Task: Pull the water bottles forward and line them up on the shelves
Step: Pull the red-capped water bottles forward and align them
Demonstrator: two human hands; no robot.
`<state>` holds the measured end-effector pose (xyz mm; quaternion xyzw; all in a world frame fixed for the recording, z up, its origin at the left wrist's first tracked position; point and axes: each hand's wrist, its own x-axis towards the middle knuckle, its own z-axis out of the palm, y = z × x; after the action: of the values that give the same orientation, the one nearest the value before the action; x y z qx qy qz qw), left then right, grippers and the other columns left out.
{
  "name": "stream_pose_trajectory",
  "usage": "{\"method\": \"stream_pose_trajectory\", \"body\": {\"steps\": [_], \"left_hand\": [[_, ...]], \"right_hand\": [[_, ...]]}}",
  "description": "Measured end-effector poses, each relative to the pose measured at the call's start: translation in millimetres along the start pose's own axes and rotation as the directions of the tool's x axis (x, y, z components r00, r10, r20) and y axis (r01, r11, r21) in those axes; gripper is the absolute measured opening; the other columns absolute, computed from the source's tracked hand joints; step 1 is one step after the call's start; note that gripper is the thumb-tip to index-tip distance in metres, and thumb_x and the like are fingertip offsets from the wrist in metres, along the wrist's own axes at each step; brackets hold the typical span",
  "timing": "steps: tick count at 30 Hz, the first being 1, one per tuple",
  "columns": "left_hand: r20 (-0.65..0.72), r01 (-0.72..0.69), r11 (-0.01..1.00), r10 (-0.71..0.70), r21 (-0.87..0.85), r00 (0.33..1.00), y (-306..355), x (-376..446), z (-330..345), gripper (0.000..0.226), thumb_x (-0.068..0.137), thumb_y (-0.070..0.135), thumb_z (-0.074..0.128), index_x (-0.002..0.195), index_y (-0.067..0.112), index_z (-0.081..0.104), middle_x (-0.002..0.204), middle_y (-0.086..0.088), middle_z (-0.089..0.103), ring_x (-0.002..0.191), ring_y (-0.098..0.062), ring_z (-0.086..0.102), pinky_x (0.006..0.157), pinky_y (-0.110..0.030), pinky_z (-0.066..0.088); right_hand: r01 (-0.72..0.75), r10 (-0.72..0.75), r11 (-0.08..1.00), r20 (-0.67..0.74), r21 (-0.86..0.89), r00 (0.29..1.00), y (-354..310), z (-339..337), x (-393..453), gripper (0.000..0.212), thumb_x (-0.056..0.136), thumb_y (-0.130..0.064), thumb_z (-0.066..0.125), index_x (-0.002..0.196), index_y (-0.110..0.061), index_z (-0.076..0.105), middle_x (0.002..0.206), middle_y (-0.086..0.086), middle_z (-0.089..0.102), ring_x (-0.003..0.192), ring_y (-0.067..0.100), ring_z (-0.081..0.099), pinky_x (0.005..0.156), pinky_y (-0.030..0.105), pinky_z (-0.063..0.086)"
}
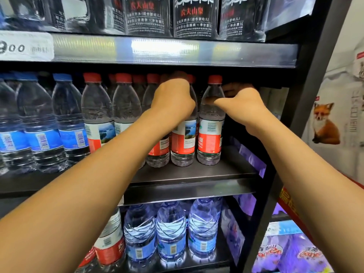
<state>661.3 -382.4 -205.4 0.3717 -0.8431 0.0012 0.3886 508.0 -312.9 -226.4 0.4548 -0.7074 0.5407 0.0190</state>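
Red-capped water bottles with red and white labels stand in rows on the middle shelf [197, 174]. My left hand [173, 97] is closed over the neck and shoulder of the second bottle from the right [184, 138], hiding its cap. My right hand [240, 101] curls around the shoulder of the rightmost bottle [210, 127]; the thumb lies on its front and the fingers reach into the dark space behind it. Both bottles stand upright, a little back from the shelf's front edge. More red caps [123, 77] show behind and to the left.
Blue-capped bottles [67, 119] fill the left of the same shelf. Large black-labelled jugs [194, 18] sit on the shelf above, and blue-labelled bottles [171, 233] below. A black upright post [291, 134] bounds the right side, with purple packs [291, 255] and a fox-printed bag [325, 123] beyond.
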Motion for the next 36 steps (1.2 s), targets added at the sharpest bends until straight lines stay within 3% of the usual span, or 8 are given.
{"method": "stream_pose_trajectory", "body": {"steps": [3,6,12,14,17,24,32,36], "left_hand": [[0.003,0.000,1.000,0.000,-0.030,1.000,1.7,1.2,2.2,0.036,0.083,0.023,0.064,0.063,0.016,0.035,0.062,0.000,0.037,0.069,-0.027,0.043,0.061,-0.031,0.033],[0.062,-0.022,0.998,0.025,-0.058,0.998,3.6,2.3,2.9,0.037,0.084,0.028,0.063,0.059,0.020,0.037,0.061,0.003,0.040,0.060,-0.022,0.042,0.052,-0.029,0.028],[0.189,0.118,0.936,-0.056,-0.331,0.980,-4.7,-1.6,-1.7,0.015,0.080,0.025,0.066,0.076,0.012,0.060,0.076,-0.003,0.059,0.069,-0.018,0.055,0.057,-0.028,0.045],[0.204,0.094,0.959,-0.039,-0.268,0.978,-8.3,-2.7,-0.9,0.014,0.082,0.021,0.067,0.085,0.009,0.060,0.084,-0.007,0.060,0.081,-0.023,0.058,0.064,-0.031,0.049],[0.166,0.003,0.994,0.015,-0.106,0.986,-7.5,-2.5,-2.0,0.035,0.082,0.032,0.073,0.066,0.017,0.045,0.068,0.001,0.045,0.074,-0.021,0.048,0.049,-0.027,0.034],[0.033,-0.053,0.998,0.054,-0.032,0.998,-0.4,-1.8,10.1,0.046,0.077,0.041,0.075,0.058,0.021,0.038,0.061,0.003,0.041,0.070,-0.026,0.049,0.059,-0.031,0.034],[0.149,0.113,0.940,-0.068,-0.322,0.987,-0.3,-8.1,17.9,0.025,0.085,0.010,0.055,0.064,0.017,0.042,0.070,0.001,0.045,0.066,-0.018,0.044,0.050,-0.027,0.032],[0.105,0.007,0.987,0.010,-0.160,0.994,-1.7,-7.7,18.5,0.022,0.086,0.016,0.061,0.074,0.014,0.043,0.083,-0.006,0.051,0.084,-0.027,0.051,0.067,-0.031,0.037]], "right_hand": [[-0.021,0.020,0.998,0.026,0.067,0.999,0.8,-0.6,3.2,0.039,0.063,-0.038,0.083,0.087,-0.008,0.076,0.087,0.010,0.075,0.080,0.021,0.072,0.071,0.042,0.061],[0.001,-0.001,0.995,0.006,0.104,1.000,0.0,3.0,1.1,0.050,0.058,-0.044,0.076,0.090,-0.006,0.075,0.092,0.013,0.074,0.083,0.022,0.072,0.076,0.046,0.059],[-0.006,0.008,0.990,-0.013,0.144,1.000,4.3,9.4,-4.4,0.034,0.055,-0.064,0.079,0.068,-0.032,0.074,0.069,-0.011,0.072,0.070,0.005,0.068,0.060,0.024,0.056],[0.017,-0.014,0.993,-0.025,0.120,1.000,5.3,10.9,-6.4,0.030,0.056,-0.062,0.082,0.058,-0.034,0.070,0.058,-0.021,0.066,0.060,-0.005,0.063,0.053,0.015,0.049],[0.017,-0.014,0.993,-0.023,0.119,1.000,5.5,6.9,-4.0,0.028,0.058,-0.048,0.087,0.063,-0.028,0.069,0.056,-0.021,0.065,0.053,-0.007,0.061,0.044,0.009,0.044],[-0.024,0.022,0.989,0.016,0.149,1.000,8.2,-0.4,4.8,0.030,0.066,-0.031,0.076,0.090,-0.014,0.076,0.091,0.004,0.075,0.083,0.014,0.071,0.078,0.034,0.060],[-0.052,0.055,0.989,-0.015,0.138,0.998,17.5,-0.2,-1.9,0.043,0.063,-0.047,0.085,0.055,-0.015,0.058,0.043,-0.013,0.054,0.037,-0.003,0.050,0.037,0.015,0.038],[-0.030,0.033,0.996,-0.038,0.087,0.999,15.3,-3.3,-0.9,0.042,0.061,-0.044,0.086,0.071,-0.007,0.068,0.064,0.002,0.066,0.056,0.009,0.064,0.046,0.027,0.052]]}}
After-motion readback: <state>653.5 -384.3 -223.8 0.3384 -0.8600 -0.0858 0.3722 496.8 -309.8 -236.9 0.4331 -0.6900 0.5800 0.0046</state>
